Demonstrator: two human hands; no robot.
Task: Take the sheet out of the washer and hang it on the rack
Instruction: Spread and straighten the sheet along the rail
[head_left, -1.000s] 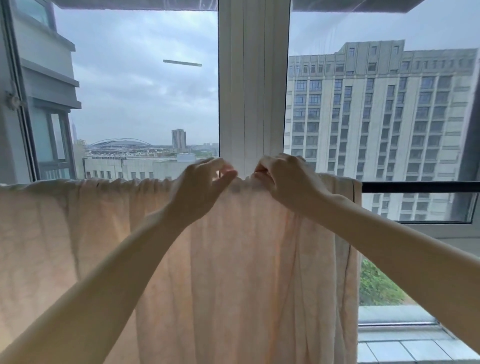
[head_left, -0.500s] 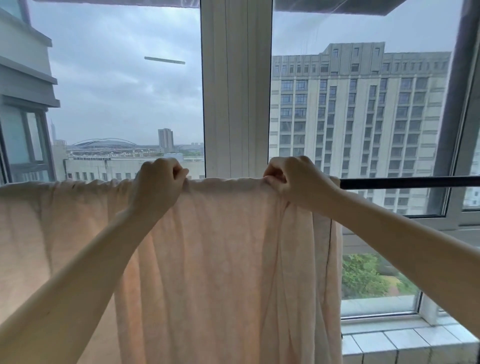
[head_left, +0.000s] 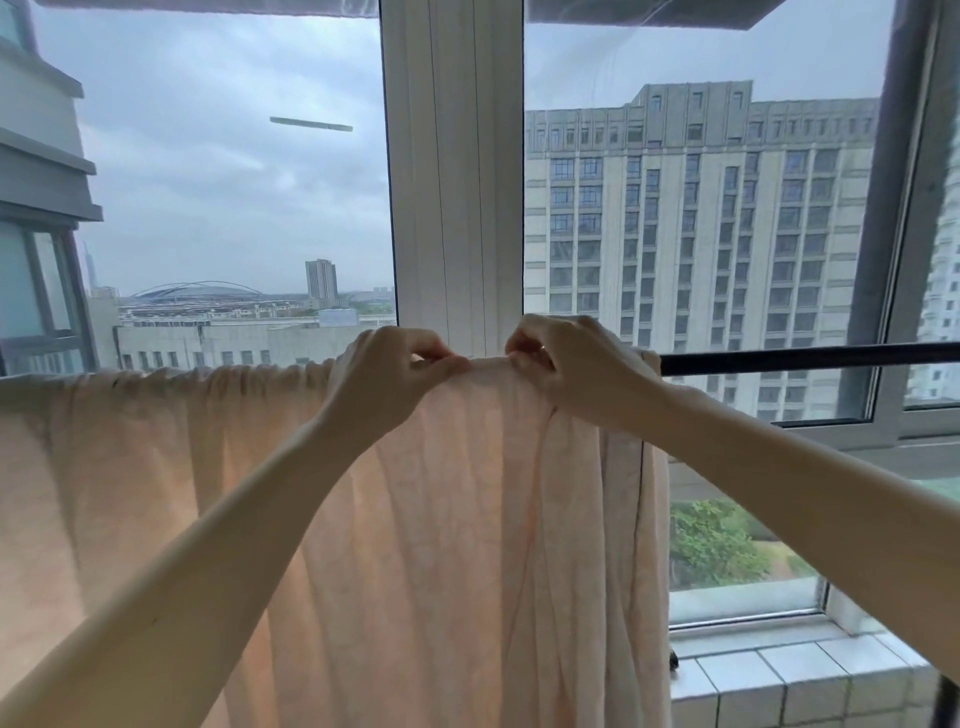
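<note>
Sheet (head_left: 415, 545) hangs over the rack bar (head_left: 805, 358), filling lower left and centre of frame, top edge bunched at left. Step in hand, I'd judge: evening it out along the bar. Bare bar runs to the right edge, so next move prob. calls for sliding cloth rightward w/o pulling it off. Left hand (head_left: 384, 379) and right hand (head_left: 571, 369), near each other at centre, each pinch the top fold w/ curled fingers.
</note>
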